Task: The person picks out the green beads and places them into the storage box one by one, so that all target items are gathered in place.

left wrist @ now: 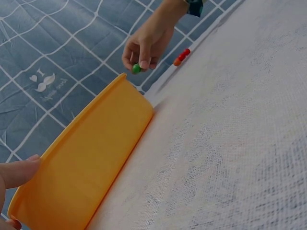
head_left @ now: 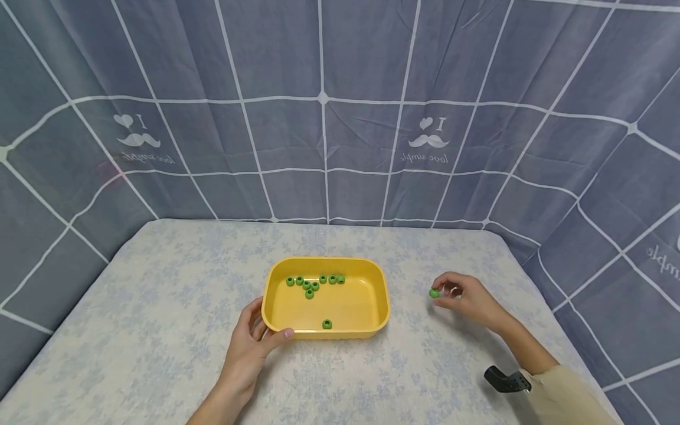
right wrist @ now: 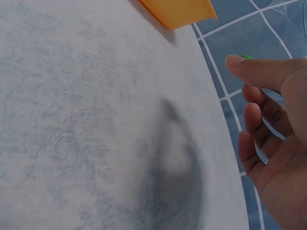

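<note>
A yellow rectangular tray sits mid-table and holds several green ring beads, plus one bead near its front wall. My left hand grips the tray's front-left corner, thumb on the rim; the left wrist view shows the tray wall beside that thumb. My right hand hovers to the right of the tray and pinches one green bead between thumb and fingertips. That bead also shows in the left wrist view. In the right wrist view only a sliver of green peeks past the thumb.
The table carries a pale floral cloth. A blue grid-patterned curtain closes off the back and both sides. A few red and orange beads lie near the table's far edge in the left wrist view.
</note>
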`<state>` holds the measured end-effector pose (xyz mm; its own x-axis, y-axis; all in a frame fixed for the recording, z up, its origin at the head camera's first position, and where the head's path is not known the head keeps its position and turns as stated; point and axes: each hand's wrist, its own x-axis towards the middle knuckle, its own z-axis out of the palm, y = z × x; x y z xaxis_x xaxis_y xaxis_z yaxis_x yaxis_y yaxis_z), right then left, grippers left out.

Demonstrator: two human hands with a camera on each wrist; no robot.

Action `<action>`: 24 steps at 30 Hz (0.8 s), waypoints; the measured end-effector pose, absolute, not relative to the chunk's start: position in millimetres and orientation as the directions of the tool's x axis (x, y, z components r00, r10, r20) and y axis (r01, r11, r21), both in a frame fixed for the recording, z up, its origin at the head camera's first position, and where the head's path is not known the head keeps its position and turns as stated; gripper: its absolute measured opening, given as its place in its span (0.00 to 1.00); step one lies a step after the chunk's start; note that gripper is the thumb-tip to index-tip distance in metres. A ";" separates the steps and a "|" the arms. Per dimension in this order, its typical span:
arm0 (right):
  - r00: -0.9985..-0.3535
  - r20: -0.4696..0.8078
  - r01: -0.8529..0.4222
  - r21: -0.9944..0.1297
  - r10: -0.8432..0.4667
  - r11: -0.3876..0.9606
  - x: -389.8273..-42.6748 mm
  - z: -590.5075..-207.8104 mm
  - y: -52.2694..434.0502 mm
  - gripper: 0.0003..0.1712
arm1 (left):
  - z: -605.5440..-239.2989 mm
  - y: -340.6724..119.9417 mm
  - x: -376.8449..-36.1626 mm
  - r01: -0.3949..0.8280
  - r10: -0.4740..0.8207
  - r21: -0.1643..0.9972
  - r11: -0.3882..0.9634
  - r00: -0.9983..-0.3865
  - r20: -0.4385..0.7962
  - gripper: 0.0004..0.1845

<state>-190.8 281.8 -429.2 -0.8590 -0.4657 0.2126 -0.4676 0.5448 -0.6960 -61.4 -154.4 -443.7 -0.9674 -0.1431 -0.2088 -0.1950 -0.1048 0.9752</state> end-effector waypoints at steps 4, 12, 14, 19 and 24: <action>-0.870 0.169 -0.437 -0.699 -0.462 0.566 -197.5 -424.3 271.7 0.12 | -444.1 -154.7 -61.6 -0.198 -0.146 0.974 -0.105 -0.966 -0.212 0.54; -0.844 0.176 -0.470 -0.696 -0.506 0.542 -212.3 -412.2 246.3 0.11 | -445.1 -154.8 -63.5 -0.185 -0.130 0.978 -0.100 -0.972 -0.197 0.54; -0.832 0.186 -0.486 -0.698 -0.523 0.526 -215.2 -408.5 238.5 0.11 | -445.0 -154.8 -63.6 -0.186 -0.129 0.977 -0.100 -0.972 -0.198 0.54; -0.805 0.193 -0.507 -0.716 -0.561 0.481 -221.6 -399.0 217.0 0.11 | -444.7 -154.7 -64.0 -0.189 -0.130 0.976 -0.105 -0.971 -0.202 0.54; -0.775 0.210 -0.538 -0.714 -0.595 0.448 -227.6 -392.0 195.2 0.11 | -444.8 -155.0 -64.2 -0.194 -0.131 0.974 -0.113 -0.969 -0.208 0.55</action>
<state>-227.6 195.2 -392.0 -0.7755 -0.5954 0.2102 -0.5377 0.4482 -0.7141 -64.2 -155.0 -444.8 -0.9692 -0.1309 -0.2084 -0.1943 -0.1128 0.9744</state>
